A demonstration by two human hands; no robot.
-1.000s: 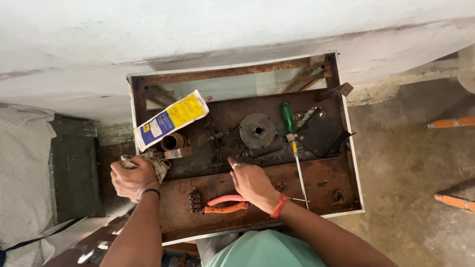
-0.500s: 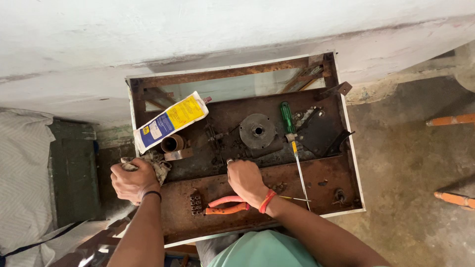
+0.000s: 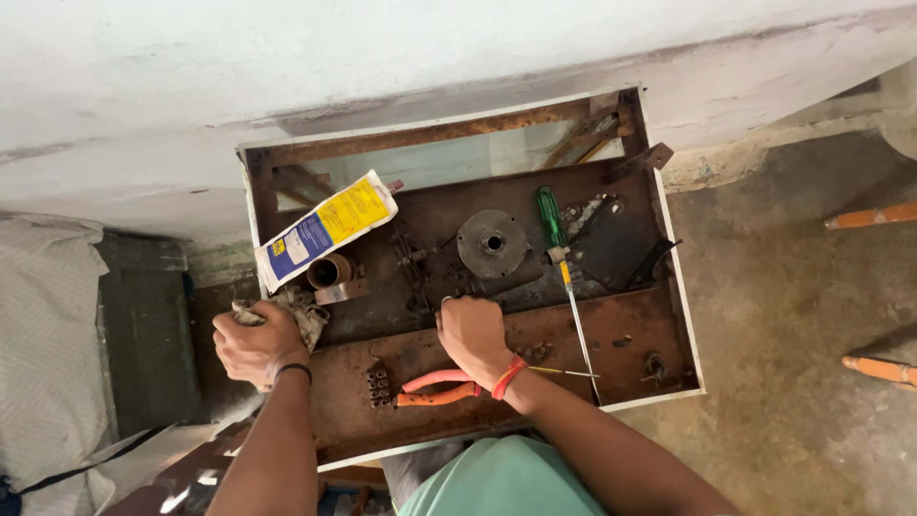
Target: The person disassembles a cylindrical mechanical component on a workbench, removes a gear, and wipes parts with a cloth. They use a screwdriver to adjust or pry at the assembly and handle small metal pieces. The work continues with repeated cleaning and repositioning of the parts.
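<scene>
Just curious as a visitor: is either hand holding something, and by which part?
The left hand clutches a crumpled dirty grey rag, bunched in its fist. Whether the right hand holds anything cannot be told.

Left hand (image 3: 256, 344) gripping rag (image 3: 298, 311), right hand (image 3: 473, 334) on rusty chassis (image 3: 611, 330), pliers (image 3: 437, 388) beside

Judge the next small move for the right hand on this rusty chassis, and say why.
Probably a firmer grip with the right hand: it is curled, knuckles up, at the edge of the rusty plate, and whatever it grips is hidden. The pliers lie untouched beside the wrist; the left hand holds a rag.
</scene>
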